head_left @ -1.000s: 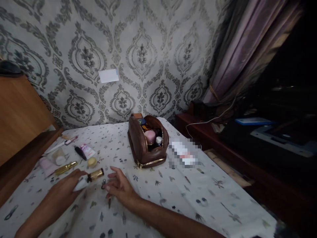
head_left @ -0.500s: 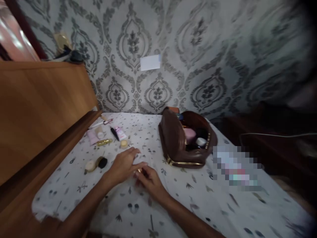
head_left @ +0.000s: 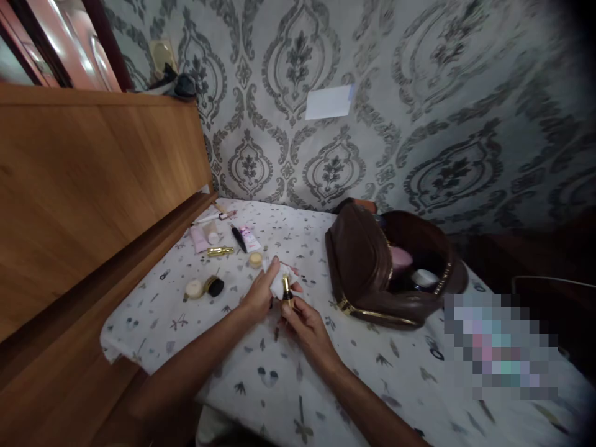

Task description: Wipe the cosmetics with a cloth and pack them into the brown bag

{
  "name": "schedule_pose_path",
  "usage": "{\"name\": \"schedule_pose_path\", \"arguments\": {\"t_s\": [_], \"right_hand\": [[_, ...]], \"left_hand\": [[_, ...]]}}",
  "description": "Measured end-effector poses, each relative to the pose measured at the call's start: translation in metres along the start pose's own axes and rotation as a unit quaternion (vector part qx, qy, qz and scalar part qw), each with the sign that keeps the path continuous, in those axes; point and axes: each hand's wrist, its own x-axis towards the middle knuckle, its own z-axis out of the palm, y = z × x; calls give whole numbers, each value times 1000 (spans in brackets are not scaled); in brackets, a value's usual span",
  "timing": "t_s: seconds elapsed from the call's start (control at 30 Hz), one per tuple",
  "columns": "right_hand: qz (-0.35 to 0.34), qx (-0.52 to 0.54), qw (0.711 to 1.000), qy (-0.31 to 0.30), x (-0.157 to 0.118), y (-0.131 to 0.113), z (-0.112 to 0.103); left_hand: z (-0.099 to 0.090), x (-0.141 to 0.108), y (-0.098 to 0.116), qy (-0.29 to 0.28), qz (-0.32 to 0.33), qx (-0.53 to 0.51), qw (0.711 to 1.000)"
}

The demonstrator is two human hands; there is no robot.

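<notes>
My left hand [head_left: 261,292] is closed around a crumpled white tissue [head_left: 278,284], with the thumb on top. In the fingers of my right hand [head_left: 305,321] stands a small gold-and-black tube, probably a lipstick [head_left: 286,290], its gold end against the tissue. Just beyond my left hand lies a small round cream-coloured pot [head_left: 255,259]. Left of it are a gold tube [head_left: 220,251], a black pen-like tube [head_left: 238,238] and a pink-and-white squeeze tube [head_left: 250,238]. Nearer, a pale round compact [head_left: 194,288] rests beside a black-lidded jar [head_left: 215,286].
An unzipped brown leather bag [head_left: 361,267] with cosmetics inside stands to the right. A blurred-out item [head_left: 503,347] lies beyond it. A wooden panel [head_left: 102,186] borders the left of the patterned cloth [head_left: 233,366]. Patterned wallpaper [head_left: 274,112] covers the back wall.
The view has swung left, so everything sits further right. My left hand has turned, showing the tissue in it. The gold item in my right fingers now stands plainly against the tissue.
</notes>
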Motion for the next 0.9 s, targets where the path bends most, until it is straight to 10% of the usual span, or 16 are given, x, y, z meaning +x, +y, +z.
{"name": "schedule_pose_path", "arguments": {"t_s": [0.4,0.9], "right_hand": [[12,0,997,74,4,8,-1],[5,257,961,103,3,19,8]], "left_hand": [[-7,-10,-15,-152,32,103,982],[-9,-7,-20,17,149,266,952]]}}
